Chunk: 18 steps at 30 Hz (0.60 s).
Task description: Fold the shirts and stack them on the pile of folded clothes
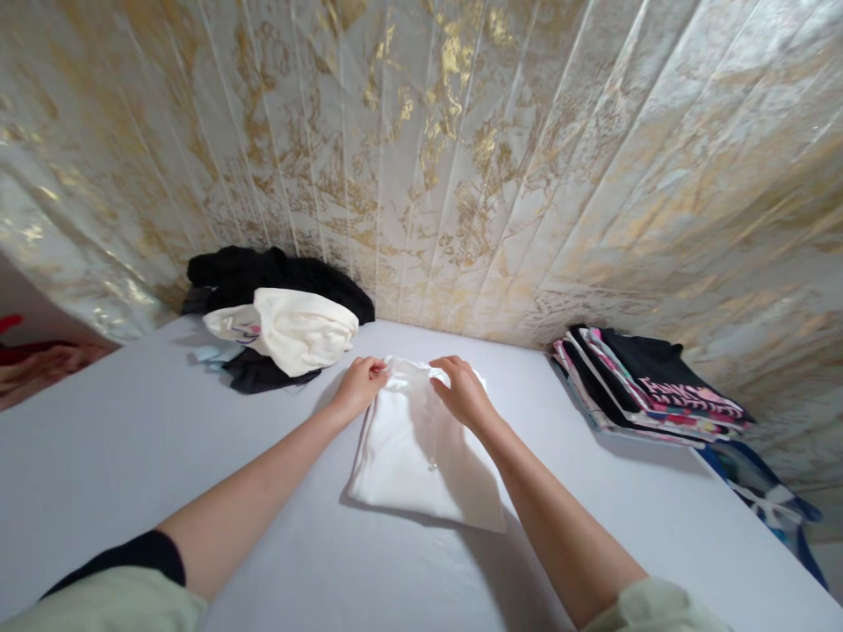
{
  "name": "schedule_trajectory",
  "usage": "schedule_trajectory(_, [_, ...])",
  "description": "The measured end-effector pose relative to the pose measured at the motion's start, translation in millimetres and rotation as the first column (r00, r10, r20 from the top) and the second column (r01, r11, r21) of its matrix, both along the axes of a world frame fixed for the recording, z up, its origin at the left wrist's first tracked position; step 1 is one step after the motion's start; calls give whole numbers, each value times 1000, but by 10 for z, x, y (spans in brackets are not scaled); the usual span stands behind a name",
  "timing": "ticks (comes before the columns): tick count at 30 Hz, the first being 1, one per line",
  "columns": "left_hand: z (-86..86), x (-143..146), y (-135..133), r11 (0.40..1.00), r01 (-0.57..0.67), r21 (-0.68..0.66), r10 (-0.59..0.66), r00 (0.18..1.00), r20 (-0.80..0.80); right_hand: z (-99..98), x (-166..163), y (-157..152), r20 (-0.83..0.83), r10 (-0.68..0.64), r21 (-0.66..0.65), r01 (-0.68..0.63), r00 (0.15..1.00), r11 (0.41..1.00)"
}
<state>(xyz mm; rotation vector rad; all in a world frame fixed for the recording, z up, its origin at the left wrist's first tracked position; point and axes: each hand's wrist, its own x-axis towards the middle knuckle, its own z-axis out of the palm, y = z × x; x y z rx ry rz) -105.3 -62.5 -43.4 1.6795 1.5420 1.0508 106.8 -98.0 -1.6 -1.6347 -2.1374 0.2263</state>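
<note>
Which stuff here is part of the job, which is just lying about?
Job:
white garment, left hand and right hand at its far edge
table under it
probably folded stack, crumpled heap

Apparently just lying about:
reddish cloth, far left
blue-and-white item, right

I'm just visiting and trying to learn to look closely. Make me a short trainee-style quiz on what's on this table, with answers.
1. Multiple choice: at which part of the white garment are the left hand and the right hand?
A) The end nearest the person's body
B) The end farthest from the person's body
C) The middle

2. True or false: the loose pile of clothes lies to the left of the white garment.

3. Fill in the blank: the dark garment on top of the folded stack bears ____ lettering.

Key
1. B
2. True
3. Pink
</note>
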Motion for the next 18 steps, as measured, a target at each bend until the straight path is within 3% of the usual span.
schedule_trajectory(3, [0, -10, -19, 999, 16, 37, -14, 999, -50, -44, -297, 277, 5, 9, -96, -8, 1000, 995])
schedule_trajectory(6, [-13, -39, 14, 998, 29, 51, -29, 999, 13, -111, -422, 483, -190, -3, -180, -31, 982, 983])
schedule_trajectory(10, [-54, -58, 94, 999, 29, 38, -34, 988, 149, -157, -391, 618, -546, -43, -171, -61, 837, 983])
schedule_trajectory(14, [-81, -7, 109, 988, 152, 12, -151, 968, 198, -226, -383, 645, -700, -61, -220, -134, 712, 966])
schedule_trajectory(18, [-81, 45, 80, 966, 257, 5, -244, 909, 337, -326, -420, 645, -811, 51, -162, -309, 583, 937])
